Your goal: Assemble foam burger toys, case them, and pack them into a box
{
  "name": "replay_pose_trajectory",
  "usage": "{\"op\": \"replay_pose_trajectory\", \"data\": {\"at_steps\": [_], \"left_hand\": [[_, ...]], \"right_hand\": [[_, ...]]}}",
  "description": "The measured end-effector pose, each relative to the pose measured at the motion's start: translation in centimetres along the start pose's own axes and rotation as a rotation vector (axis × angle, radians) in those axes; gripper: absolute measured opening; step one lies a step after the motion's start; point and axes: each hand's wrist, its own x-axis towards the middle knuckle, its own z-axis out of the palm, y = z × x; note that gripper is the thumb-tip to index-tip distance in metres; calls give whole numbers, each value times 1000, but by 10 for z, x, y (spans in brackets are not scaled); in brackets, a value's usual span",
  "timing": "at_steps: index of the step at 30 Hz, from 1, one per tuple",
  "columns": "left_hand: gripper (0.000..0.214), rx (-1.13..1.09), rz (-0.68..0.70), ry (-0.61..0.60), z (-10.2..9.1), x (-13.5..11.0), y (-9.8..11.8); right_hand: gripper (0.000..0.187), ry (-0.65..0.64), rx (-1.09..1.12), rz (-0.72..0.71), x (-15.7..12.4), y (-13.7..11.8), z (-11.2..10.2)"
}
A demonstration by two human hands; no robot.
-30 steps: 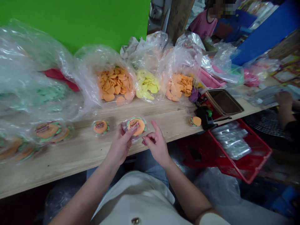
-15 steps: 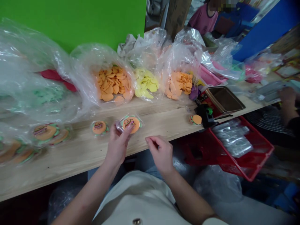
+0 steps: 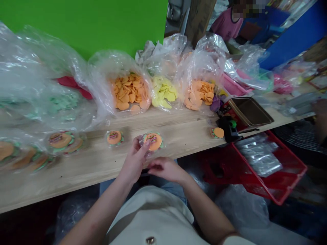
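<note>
My left hand (image 3: 135,160) is closed on a clear plastic pack with a burger-shaped piece (image 3: 156,142) inside, thumb on top. The piece has an orange bun, green and red edges and a printed burger label. Just below the pack is my right hand (image 3: 167,169), its fingers loosely bent and apart, with nothing visible in them. A similar packed burger piece (image 3: 114,137) lies on the table to the left. Further left are several more packed burger pieces (image 3: 61,140), some overlapping. One small burger piece (image 3: 218,132) rests at the right.
Along the back of the table (image 3: 84,183) stand clear bags of orange pieces (image 3: 130,90), yellow pieces (image 3: 165,89) and green pieces (image 3: 62,103). A black tape dispenser (image 3: 227,127) is beside a brown-rimmed tray (image 3: 255,110). Below is a red crate (image 3: 288,185) with clear packets. Another person (image 3: 227,23) is behind.
My right hand has moved left and down to just below the held pack, its fingers loosening. My left hand still holds the pack. The view has shifted slightly.
</note>
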Motion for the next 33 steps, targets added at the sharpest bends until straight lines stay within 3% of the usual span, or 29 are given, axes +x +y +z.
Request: {"op": "replay_pose_trajectory", "data": {"at_steps": [3, 5, 7, 10, 14, 18, 21, 23, 25, 27, 30, 33], "left_hand": [[27, 10, 1, 42, -13, 2, 0], [30, 81, -10, 86, -22, 1, 0], [35, 170, -19, 118, -31, -1, 0], [43, 207, -7, 158, -48, -9, 0], [56, 98, -16, 257, -83, -26, 1], [51, 101, 3, 442, -116, -44, -2], [45, 86, -19, 514, -126, -52, -8], [42, 85, -26, 511, -127, -53, -12], [39, 107, -18, 509, -127, -52, -13], [36, 140, -8, 510, -127, -49, -13], [33, 233, -6, 478, -125, -42, -11], [33, 369, -22, 377, -117, -35, -11]], "right_hand": [[26, 327, -346, 2, -4, 3, -18], [53, 425, -505, -106, 1, -6, -25], [81, 325, -637, -266, 12, -19, -21], [99, 84, -716, -440, 38, -37, -1], [104, -3, -663, -568, 83, -49, 25], [106, -36, -634, -673, 139, -55, 44], [105, -99, -644, -653, 170, -56, 55], [106, -99, -649, -608, 173, -54, 54], [105, -49, -635, -552, 158, -48, 42], [94, 35, -609, -481, 131, -35, 17], [70, 220, -655, -312, 82, -2, -41], [48, 507, -901, -90, 34, 32, -108]]}}
